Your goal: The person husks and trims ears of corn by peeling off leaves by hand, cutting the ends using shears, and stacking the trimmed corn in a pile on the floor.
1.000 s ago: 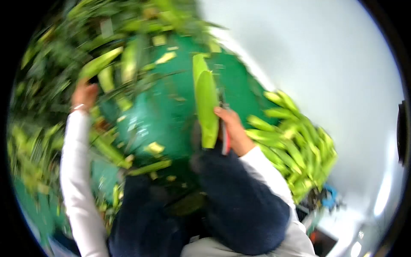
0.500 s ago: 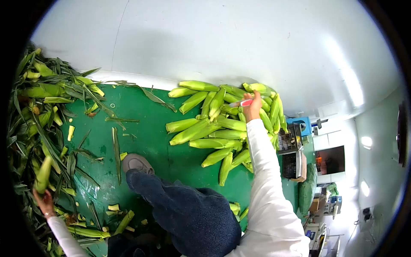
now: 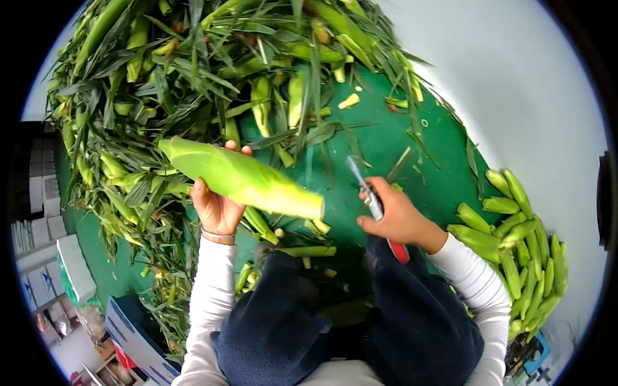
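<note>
An ear of corn (image 3: 248,177) in its pale green husk lies across my left hand (image 3: 219,209). My fingers and thumb close round its middle, and its cut, pale stem end points right. In my right hand (image 3: 405,215) is a knife (image 3: 375,206) with a red and grey handle, its blade upward and apart from the corn. Beyond both hands rises a big heap of corn and loose leaves (image 3: 193,83). Short cut stalk pieces (image 3: 318,226) lie on the green floor (image 3: 418,154) below the corn.
Trimmed ears of corn (image 3: 524,254) are piled against the white wall (image 3: 508,83) at right. My legs (image 3: 277,321) are bent beneath my hands. A blue-grey panel (image 3: 138,338) stands at lower left, near shelves and boxes.
My view has turned left toward the heap. My right hand has come away from the pile by the wall with the knife, and my left hand has lifted the ear in front of me.
</note>
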A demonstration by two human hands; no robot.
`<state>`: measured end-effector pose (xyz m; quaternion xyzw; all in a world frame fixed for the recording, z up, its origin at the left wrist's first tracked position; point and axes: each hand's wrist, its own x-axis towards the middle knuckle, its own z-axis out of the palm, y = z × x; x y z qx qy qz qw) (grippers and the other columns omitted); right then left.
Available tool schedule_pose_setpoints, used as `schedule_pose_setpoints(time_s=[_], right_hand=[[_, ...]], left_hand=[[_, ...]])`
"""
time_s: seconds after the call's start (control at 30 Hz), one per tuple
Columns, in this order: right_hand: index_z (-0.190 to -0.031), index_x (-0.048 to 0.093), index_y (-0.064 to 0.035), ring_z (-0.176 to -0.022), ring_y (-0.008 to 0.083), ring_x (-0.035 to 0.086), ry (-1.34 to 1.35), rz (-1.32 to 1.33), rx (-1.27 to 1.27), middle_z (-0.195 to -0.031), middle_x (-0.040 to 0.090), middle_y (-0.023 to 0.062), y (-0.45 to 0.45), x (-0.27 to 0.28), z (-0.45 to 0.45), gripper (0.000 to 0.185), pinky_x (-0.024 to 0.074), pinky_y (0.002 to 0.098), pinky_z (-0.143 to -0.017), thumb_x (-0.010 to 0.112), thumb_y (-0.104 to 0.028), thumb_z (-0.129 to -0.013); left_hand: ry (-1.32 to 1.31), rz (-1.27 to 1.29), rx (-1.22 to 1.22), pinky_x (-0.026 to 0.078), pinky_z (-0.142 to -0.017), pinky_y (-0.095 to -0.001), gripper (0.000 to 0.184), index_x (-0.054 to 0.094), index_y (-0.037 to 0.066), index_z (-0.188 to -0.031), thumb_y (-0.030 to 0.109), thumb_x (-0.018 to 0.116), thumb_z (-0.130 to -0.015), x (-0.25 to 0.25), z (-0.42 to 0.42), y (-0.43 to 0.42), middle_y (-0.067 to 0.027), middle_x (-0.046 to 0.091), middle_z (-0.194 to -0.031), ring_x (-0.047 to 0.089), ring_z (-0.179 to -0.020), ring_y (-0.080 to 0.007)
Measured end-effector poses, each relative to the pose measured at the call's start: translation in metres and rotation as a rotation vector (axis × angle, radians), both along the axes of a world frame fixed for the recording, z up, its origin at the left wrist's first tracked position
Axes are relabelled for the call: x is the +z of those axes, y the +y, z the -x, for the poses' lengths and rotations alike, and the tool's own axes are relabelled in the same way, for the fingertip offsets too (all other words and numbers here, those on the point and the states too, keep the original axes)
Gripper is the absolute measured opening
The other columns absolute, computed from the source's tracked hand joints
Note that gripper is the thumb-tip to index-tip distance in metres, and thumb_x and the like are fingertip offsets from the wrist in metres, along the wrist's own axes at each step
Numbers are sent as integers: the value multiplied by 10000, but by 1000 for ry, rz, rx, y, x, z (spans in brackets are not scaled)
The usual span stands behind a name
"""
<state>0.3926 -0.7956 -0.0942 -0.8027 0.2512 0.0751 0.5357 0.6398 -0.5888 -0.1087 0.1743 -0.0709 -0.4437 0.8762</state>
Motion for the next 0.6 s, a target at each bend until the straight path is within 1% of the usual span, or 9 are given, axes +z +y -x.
schedule_pose_setpoints(time_s=[0.07, 0.1, 0.13, 0.2, 0.33, 0.37, 0.47, 0.5, 0.6], right_hand=[[-1148, 443, 29, -841, 342, 569, -114, 46, 82, -921, 548, 188, 10, 0, -12, 573, 462, 397, -765, 698, -198, -688], [-1145, 438, 34, -849, 345, 567, -134, 92, 117, -918, 545, 193, 15, 7, -16, 559, 458, 405, -769, 681, -186, -692], [-1147, 435, 33, -847, 344, 566, -142, 49, 120, -919, 543, 193, 20, 9, -20, 560, 458, 402, -769, 681, -183, -692], [-1152, 429, 32, -843, 341, 564, -158, -32, 138, -921, 539, 195, 26, 15, -27, 562, 459, 397, -768, 679, -177, -693], [-1169, 418, 24, -901, 243, 572, -209, -314, 61, -995, 554, 144, 38, 17, -42, 544, 457, 340, -802, 677, -160, -728], [-1172, 414, 18, -963, 201, 546, -270, -385, 25, -1042, 549, 118, 42, 12, -47, 529, 443, 325, -849, 671, -153, -742], [-1276, 378, 6, -1081, 179, 497, -196, -489, 20, -1131, 514, 93, 46, 8, -63, 581, 410, 332, -941, 634, -52, -758], [-1278, 375, 8, -1078, 182, 497, -178, -528, -15, -1140, 512, 93, 49, 1, -67, 580, 423, 335, -930, 626, -42, -758], [-1254, 400, 11, -1076, 187, 501, -106, -656, -124, -1140, 522, 90, 51, -8, -79, 532, 468, 331, -860, 610, -65, -771]], left_hand=[[-123, -12, 61, 275, -1096, -505, 701, 410, 61, -1339, 212, 741, -740, 15, -7, -3, -161, 436, -1329, 373, -1263, -359], [-200, -85, 152, 301, -1087, -500, 781, 365, 92, -1362, 182, 771, -700, 27, -4, -3, -166, 424, -1315, 395, -1240, -352], [-416, -134, 140, 311, -1078, -513, 832, 314, 122, -1389, 170, 774, -697, 43, -5, -6, -167, 401, -1334, 383, -1257, -351], [-538, -207, 212, 333, -1063, -497, 870, 297, 137, -1396, 154, 779, -672, 67, -2, -8, -142, 406, -1342, 419, -1234, -340], [-398, -339, 339, 340, -1044, -525, 616, 420, 105, -1317, 195, 722, -786, 51, -10, 10, -119, 504, -1259, 473, -1191, -302], [-287, -283, 335, 383, -1011, -529, 468, 484, 84, -1251, 213, 672, -843, 45, -8, 14, -102, 541, -1215, 499, -1163, -275], [-185, -462, 416, 384, -1022, -510, 446, 498, 78, -1236, 284, 643, -867, 19, 0, 24, -118, 538, -1233, 478, -1197, -286], [-179, -480, 428, 436, -984, -488, 432, 499, 70, -1227, 276, 636, -872, 12, 6, 26, -117, 547, -1216, 507, -1160, -275], [-192, -531, 393, 460, -967, -471, 417, 509, 64, -1211, 270, 636, -870, -4, 22, 34, -114, 555, -1202, 526, -1137, -269]])
